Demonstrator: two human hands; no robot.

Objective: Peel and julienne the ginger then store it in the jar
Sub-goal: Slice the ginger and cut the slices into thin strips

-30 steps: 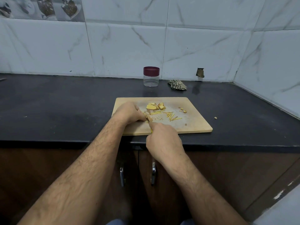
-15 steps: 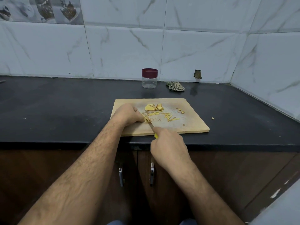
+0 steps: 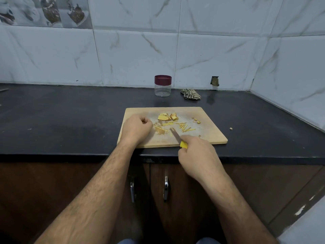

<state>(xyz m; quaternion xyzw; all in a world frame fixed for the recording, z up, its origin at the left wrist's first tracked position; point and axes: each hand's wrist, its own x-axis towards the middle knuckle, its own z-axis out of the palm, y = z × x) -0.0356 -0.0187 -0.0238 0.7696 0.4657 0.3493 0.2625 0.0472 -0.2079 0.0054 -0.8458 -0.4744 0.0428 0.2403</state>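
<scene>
— Two hands are over the cutting board [image 3: 207, 136]; tell me what you changed since half a second ago.

— Your left hand [image 3: 136, 128] has let go of the ginger. Before, its fingers pressed a piece against the board next to the blade; now they are curled into a loose fist and hold nothing, and the hand rests on the left part of the board. A thin slice [image 3: 161, 131] lies bare just beside it, with a few fresh strips on it.

— And my right hand?

— Your right hand [image 3: 197, 154] grips the yellow handle of the knife [image 3: 177, 138], as before, but it has drawn back toward you and to the right, so more of the handle and blade shows. The blade points away from you and to the left, with its tip near the slice; I cannot tell if it touches the board.

— Where is the rest of the ginger?

— Uncut chunks [image 3: 168, 117] sit at the far middle of the board, and cut strips [image 3: 182, 126] are scattered just right of the knife tip. Some small scraps [image 3: 196, 120] lie further right. One crumb [image 3: 231, 128] is on the dark tabletop [image 3: 70, 118], apart from the board.

— The jar?

— The jar [image 3: 163, 86] stands upright by the wall, behind the board, with its red lid on. A crumpled cloth [image 3: 190, 94] lies near it on the right. Both stayed where they were.
</scene>
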